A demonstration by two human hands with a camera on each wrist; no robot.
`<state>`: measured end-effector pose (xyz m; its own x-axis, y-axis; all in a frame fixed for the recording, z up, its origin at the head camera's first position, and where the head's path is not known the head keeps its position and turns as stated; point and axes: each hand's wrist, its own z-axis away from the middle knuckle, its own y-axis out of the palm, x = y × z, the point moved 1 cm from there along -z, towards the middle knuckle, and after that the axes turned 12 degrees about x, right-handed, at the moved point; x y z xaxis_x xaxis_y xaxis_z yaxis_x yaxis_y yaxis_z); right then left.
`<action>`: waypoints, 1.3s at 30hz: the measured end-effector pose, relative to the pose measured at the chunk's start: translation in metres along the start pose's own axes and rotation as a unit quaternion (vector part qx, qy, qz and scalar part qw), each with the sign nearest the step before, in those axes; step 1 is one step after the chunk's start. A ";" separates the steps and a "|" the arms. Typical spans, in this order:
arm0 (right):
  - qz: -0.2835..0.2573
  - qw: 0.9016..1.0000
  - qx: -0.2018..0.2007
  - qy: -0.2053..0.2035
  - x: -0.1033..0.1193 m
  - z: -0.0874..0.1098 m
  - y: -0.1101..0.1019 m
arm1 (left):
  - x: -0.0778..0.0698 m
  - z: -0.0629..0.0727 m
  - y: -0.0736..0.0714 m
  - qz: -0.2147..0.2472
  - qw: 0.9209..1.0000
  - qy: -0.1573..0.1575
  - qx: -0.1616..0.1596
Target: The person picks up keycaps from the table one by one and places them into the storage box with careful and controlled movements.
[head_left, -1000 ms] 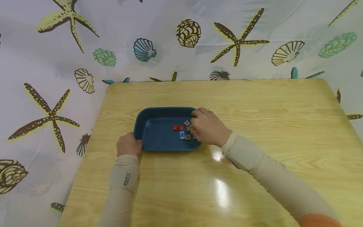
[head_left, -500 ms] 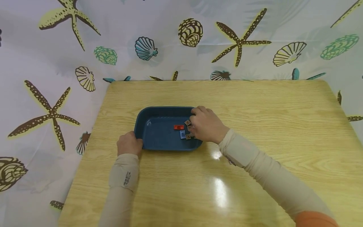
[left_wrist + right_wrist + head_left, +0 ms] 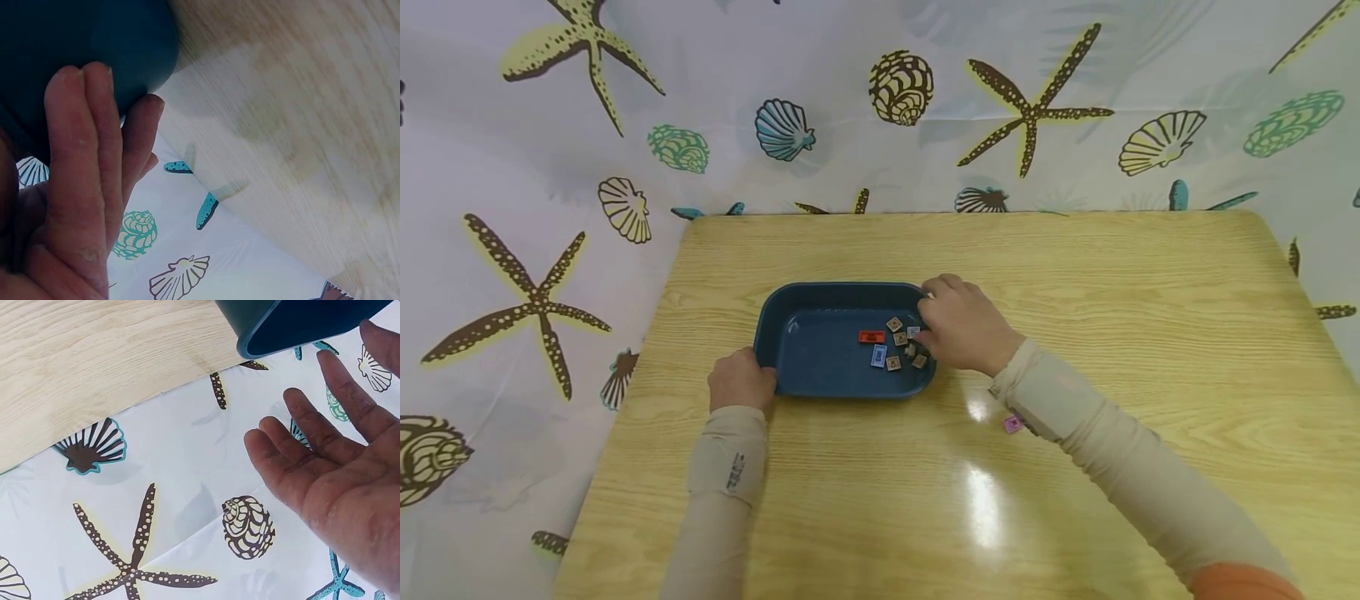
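A dark blue plastic tray (image 3: 827, 379) stands on the table. My left hand (image 3: 741, 380) grips its left end, thumb over the rim; in the left wrist view its fingers (image 3: 75, 144) lie along the outside wall. Over the right end hovers my right hand (image 3: 961, 323). The right wrist view shows its fingers (image 3: 312, 425) spread and loosely bent, nothing between them, beside the tray wall (image 3: 250, 325). Inside the tray lie a red rectangular piece (image 3: 872, 337), a blue one (image 3: 878, 356), a pale blue square piece (image 3: 913, 332) and several small tan square tiles (image 3: 892, 363).
A small pink piece (image 3: 1012, 424) lies on the wooden table (image 3: 865, 500), close to the right sleeve (image 3: 1052, 400). A white cloth (image 3: 715, 75) printed with starfish and shells hangs behind the table's back edge.
My right hand has drawn back a little to the right, uncovering the pale blue square and more tan tiles. The pink piece has come into full view. The left hand holds still.
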<state>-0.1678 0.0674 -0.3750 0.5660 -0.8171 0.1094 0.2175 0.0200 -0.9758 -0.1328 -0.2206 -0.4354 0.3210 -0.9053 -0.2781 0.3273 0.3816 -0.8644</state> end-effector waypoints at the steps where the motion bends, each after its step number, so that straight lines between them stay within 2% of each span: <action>1: 0.001 1.000 -0.002 0.002 -0.001 0.001 0.000 | 0.000 0.000 0.000 0.001 1.000 0.000 0.000; 8: -0.018 1.000 -0.006 0.012 -0.013 0.009 0.000 | 0.000 -0.003 0.002 0.001 1.000 0.000 -0.011; 14: -0.022 0.999 -0.029 0.016 -0.022 0.020 -0.001 | -0.001 -0.003 0.003 0.007 1.000 -0.004 -0.001; 21: -0.030 0.998 -0.040 0.035 -0.041 0.041 -0.002 | 0.000 -0.001 0.003 0.005 1.000 -0.004 0.005; 30: -0.051 0.995 -0.047 0.075 -0.076 0.076 -0.002 | -0.001 0.000 0.002 -0.003 1.000 0.002 0.002; 35: -0.077 0.992 -0.034 0.097 -0.089 0.088 0.010 | -0.001 0.001 0.001 -0.006 1.000 0.004 0.000; 39: -0.087 0.991 -0.029 0.095 -0.090 0.092 0.032 | -0.001 0.001 0.001 -0.008 1.000 0.003 -0.003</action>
<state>-0.1389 0.1943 -0.3992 0.3618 -0.8994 0.2455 0.2493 -0.1604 -0.9550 -0.1321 -0.2192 -0.4358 0.3103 -0.9125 -0.2664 0.3277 0.3658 -0.8711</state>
